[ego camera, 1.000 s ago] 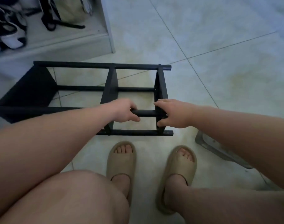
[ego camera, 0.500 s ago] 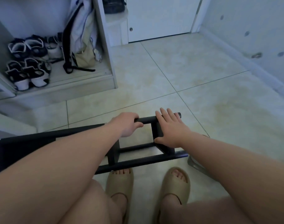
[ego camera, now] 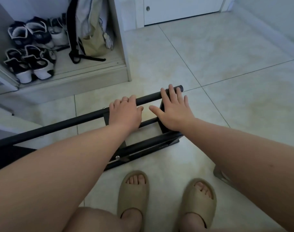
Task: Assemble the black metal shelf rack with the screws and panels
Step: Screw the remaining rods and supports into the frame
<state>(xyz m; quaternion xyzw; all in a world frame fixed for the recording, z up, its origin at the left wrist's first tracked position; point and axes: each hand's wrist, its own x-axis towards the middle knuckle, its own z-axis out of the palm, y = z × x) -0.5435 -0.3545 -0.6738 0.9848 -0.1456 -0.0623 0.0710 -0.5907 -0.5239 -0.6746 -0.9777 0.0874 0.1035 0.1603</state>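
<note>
The black metal shelf rack [ego camera: 72, 121] lies on its side on the tiled floor in front of my feet, its long tubes running from the lower left to the right. My left hand [ego camera: 124, 113] curls over the upper tube beside a cross panel. My right hand [ego camera: 173, 111] lies flat with fingers spread over the same tube's end and the end panel [ego camera: 168, 133]. A silver screw head [ego camera: 117, 157] shows on the lower tube. My left forearm hides much of the rack's left part.
An open cabinet at the upper left holds several shoes [ego camera: 30, 64] and a hanging bag [ego camera: 92, 39]. A white door [ego camera: 176, 10] is at the back. A grey object [ego camera: 220, 174] lies by my right arm. My feet in beige slippers [ego camera: 134, 190] stand close to the rack.
The rack has rolled away from me, so a different side faces up. My right hand went from gripping the tube to lying flat on it. My left hand kept its grip.
</note>
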